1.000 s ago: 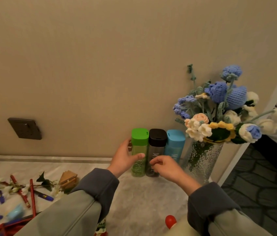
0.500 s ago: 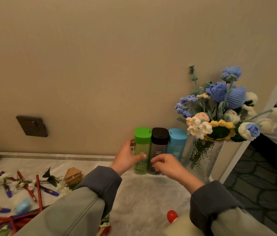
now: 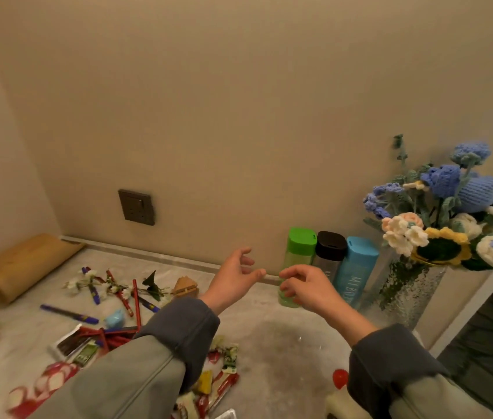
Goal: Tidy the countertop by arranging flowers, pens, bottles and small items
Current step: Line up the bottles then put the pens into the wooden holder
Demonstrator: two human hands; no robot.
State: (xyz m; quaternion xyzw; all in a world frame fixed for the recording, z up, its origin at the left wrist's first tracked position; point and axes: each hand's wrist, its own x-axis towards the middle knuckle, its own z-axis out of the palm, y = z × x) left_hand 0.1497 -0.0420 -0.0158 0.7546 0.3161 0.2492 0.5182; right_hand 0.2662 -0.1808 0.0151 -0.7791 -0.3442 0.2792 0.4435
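Note:
Three bottles stand in a row against the wall: green-capped (image 3: pixel 299 252), black-capped (image 3: pixel 330 251) and blue (image 3: pixel 357 269). Right of them a glass vase (image 3: pixel 405 294) holds knitted flowers (image 3: pixel 441 213). My left hand (image 3: pixel 234 278) hovers open to the left of the green bottle, apart from it. In front of the green bottle's lower part my right hand (image 3: pixel 308 287) hangs with loosely curled fingers; I cannot tell if it touches the bottle. Pens (image 3: pixel 69 313) and loose flower stems (image 3: pixel 103 285) lie scattered at the left.
A small wooden house (image 3: pixel 184 287), a pale blue item (image 3: pixel 115 317) and snack packets (image 3: pixel 218 379) litter the marble counter (image 3: pixel 284 337). A bamboo roll (image 3: pixel 18 264) lies in the left corner. A wall socket (image 3: pixel 136 207) sits above. The counter ends just right of the vase.
My left hand has let go of the green bottle and drawn back to the left. My right hand has come off the black bottle and shifted left. The view has swung left.

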